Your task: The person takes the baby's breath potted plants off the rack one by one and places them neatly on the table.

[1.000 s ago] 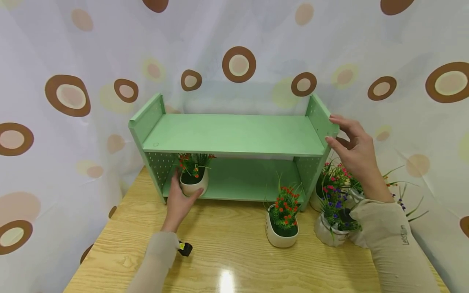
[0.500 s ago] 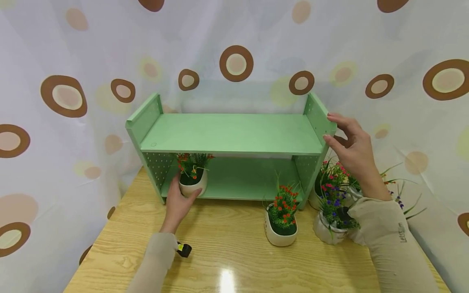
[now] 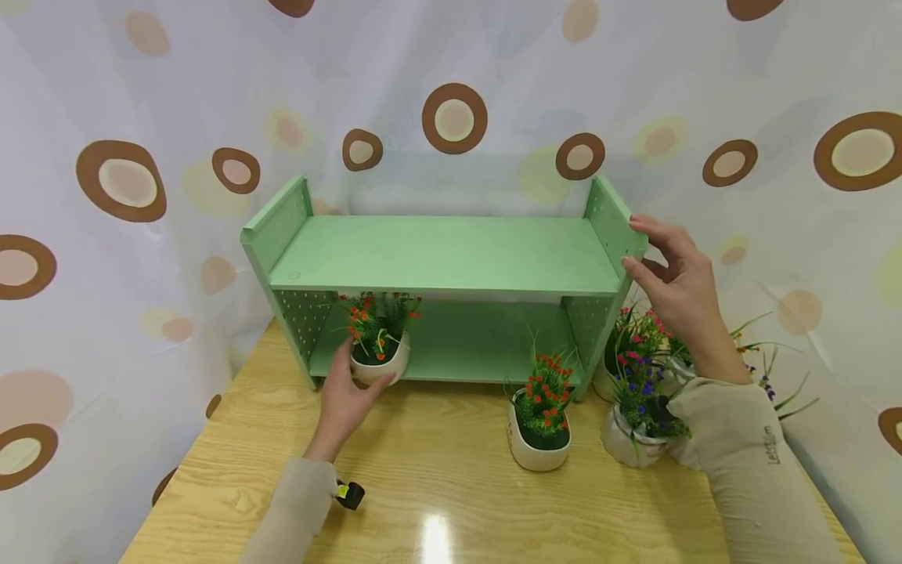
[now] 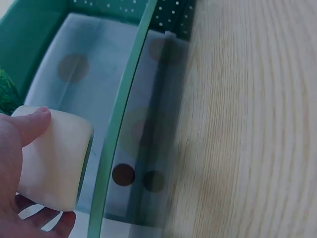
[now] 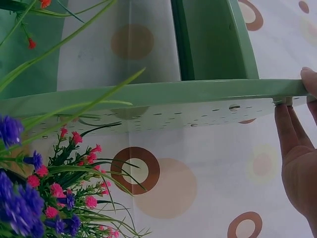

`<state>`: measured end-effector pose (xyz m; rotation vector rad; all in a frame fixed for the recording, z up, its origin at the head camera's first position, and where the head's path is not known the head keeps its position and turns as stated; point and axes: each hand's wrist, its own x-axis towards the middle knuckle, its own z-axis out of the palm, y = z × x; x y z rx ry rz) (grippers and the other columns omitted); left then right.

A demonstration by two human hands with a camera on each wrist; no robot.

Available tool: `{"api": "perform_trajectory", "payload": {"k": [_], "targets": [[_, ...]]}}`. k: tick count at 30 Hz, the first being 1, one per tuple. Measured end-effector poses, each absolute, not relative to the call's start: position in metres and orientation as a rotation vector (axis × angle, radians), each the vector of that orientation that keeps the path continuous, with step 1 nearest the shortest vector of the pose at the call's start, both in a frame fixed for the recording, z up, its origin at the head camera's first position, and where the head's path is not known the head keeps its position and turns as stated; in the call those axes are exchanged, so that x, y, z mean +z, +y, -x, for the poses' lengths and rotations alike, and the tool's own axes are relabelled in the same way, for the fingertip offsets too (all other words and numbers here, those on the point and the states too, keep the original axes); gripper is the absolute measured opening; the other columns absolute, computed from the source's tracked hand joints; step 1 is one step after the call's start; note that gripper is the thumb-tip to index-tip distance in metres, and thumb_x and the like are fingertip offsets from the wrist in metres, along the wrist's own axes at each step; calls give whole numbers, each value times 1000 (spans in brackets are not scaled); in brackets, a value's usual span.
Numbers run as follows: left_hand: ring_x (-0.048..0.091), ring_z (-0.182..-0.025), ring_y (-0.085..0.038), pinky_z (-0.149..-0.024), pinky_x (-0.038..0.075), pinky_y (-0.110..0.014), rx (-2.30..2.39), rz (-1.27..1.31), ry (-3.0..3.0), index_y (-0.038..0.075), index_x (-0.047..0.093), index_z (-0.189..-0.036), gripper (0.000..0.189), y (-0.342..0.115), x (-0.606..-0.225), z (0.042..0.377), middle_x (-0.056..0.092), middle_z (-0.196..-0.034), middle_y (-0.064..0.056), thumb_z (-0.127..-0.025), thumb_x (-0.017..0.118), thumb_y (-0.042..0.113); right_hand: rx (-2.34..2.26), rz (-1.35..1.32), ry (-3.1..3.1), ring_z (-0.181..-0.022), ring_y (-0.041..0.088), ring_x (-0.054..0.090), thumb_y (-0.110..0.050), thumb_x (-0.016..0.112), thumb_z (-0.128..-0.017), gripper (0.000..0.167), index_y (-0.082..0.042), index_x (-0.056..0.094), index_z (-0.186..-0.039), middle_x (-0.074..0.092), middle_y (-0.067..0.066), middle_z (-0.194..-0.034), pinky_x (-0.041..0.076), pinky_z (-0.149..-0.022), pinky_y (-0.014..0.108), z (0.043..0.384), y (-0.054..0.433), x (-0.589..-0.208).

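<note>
My left hand (image 3: pixel 345 403) holds a white oval pot (image 3: pixel 386 368) of red artificial flowers, its thumb and fingers around opposite sides. The pot is at the front left of the lower level of a green two-tier shelf (image 3: pixel 444 254). In the left wrist view, the thumb lies on one side of the smooth white pot (image 4: pixel 57 161) and the fingers curl under the other. My right hand (image 3: pixel 680 282) grips the front top corner of the shelf's right side panel. The right wrist view shows the thumb and fingers of that hand (image 5: pixel 299 163) on opposite faces of the perforated panel (image 5: pixel 173 91).
A second white oval pot (image 3: pixel 539 454) with red flowers stands on the wooden table (image 3: pixel 423 462), before the shelf's right end. Several potted plants with purple and pink flowers (image 3: pixel 637 392) crowd beside the shelf, under my right forearm. A patterned curtain (image 3: pixel 507 70) hangs behind.
My left hand has drawn the flower pot slightly to the right and toward the front edge of the lower level. The right hand keeps its grip on the side panel.
</note>
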<state>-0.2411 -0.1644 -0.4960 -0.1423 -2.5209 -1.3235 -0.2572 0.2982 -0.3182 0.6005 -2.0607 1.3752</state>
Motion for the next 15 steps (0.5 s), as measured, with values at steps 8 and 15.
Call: {"api": "perform_trajectory", "payload": {"k": [8, 15], "targets": [[42, -146, -43, -115, 40, -58, -1343, 165, -2563, 2, 23, -163, 106, -156, -489, 223, 37, -162, -24, -86, 86, 38, 1353, -594, -2083, -141, 9, 49, 11, 63, -96, 50, 2, 55, -145, 51, 4, -152, 48, -98, 12, 258, 297, -316], [55, -136, -41, -109, 47, -53, -1476, 264, -2506, 1, 30, -159, 99, -147, -486, 211, 49, -151, -23, -84, 89, 29, 1381, -573, -2077, -142, 11, 48, 11, 61, -97, 48, 2, 56, -144, 52, 2, -151, 48, -99, 12, 257, 297, -315]]}}
